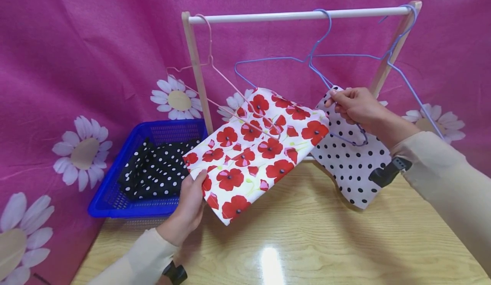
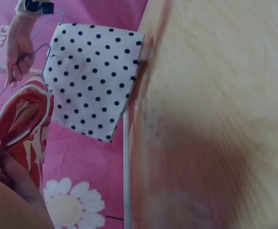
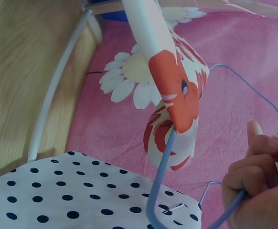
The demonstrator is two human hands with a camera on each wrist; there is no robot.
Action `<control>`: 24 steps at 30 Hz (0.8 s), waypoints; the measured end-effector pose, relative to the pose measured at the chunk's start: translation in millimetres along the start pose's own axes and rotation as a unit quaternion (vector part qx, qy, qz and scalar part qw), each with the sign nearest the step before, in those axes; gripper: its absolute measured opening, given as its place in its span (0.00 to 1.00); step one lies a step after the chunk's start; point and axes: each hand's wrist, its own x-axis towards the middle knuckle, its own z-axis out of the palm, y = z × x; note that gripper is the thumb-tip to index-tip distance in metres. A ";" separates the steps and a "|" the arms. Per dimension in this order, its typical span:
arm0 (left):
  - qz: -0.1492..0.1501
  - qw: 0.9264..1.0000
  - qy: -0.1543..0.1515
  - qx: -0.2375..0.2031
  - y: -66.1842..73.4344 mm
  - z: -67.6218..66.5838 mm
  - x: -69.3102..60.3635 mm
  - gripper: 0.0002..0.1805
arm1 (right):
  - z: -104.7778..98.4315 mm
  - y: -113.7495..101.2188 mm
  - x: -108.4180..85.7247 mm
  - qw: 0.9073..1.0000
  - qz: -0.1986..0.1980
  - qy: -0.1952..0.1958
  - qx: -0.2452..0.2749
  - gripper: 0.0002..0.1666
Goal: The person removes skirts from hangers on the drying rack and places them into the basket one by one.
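Observation:
My left hand (image 1: 189,202) holds the lower left corner of a white cloth with red poppies (image 1: 230,178), thumb on top. In the left wrist view, its near edge gapes like a tube or bag. A blue wire hanger (image 1: 330,25) hooks over the rail, and my right hand (image 1: 358,104) grips its right arm. In the right wrist view, the hanger's wire (image 3: 159,176) runs into the poppy cloth's opening; the rest of that end is hidden. Behind my right hand hangs a white cloth with black dots (image 1: 362,165).
The rack's white rail (image 1: 261,17) also carries a pink hanger (image 1: 210,42), in front of the poppy cloth, and another blue hanger (image 1: 412,91) at right. A blue basket (image 1: 115,212) at left contains a black dotted cloth (image 1: 165,165). A wooden table (image 1: 326,242) lies below.

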 end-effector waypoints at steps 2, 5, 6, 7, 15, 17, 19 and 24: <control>0.002 1.000 0.002 0.002 2.0 -1.9 3.0 0.27 | 0.3 -0.1 0.3 1.000 0.001 -0.001 -0.001 0.23; 0.000 1.000 0.010 0.001 4.9 -4.6 8.3 0.28 | -0.3 -0.1 1.0 1.000 0.002 0.002 -0.011 0.22; -0.001 1.000 0.014 0.002 5.9 -5.8 9.8 0.28 | -0.9 -0.1 1.3 1.000 0.004 0.005 -0.017 0.22; -0.002 1.000 0.018 0.002 6.6 -7.0 11.5 0.28 | -1.7 0.0 1.5 1.000 0.005 0.008 -0.021 0.22; -0.018 0.999 0.001 -0.041 4.1 -13.1 16.4 0.27 | -4.6 2.5 2.3 1.000 0.002 0.011 0.002 0.24; -0.022 0.999 -0.013 -0.045 2.1 -12.3 15.4 0.25 | -4.7 3.1 2.9 1.000 -0.002 0.008 0.008 0.24; -0.026 0.999 -0.026 -0.036 1.5 -11.7 14.3 0.23 | -4.6 3.5 3.2 1.000 -0.006 0.007 0.009 0.24; -0.041 0.997 -0.058 -0.022 5.7 -9.6 12.9 0.17 | -5.4 5.0 3.8 1.000 -0.009 0.004 0.007 0.24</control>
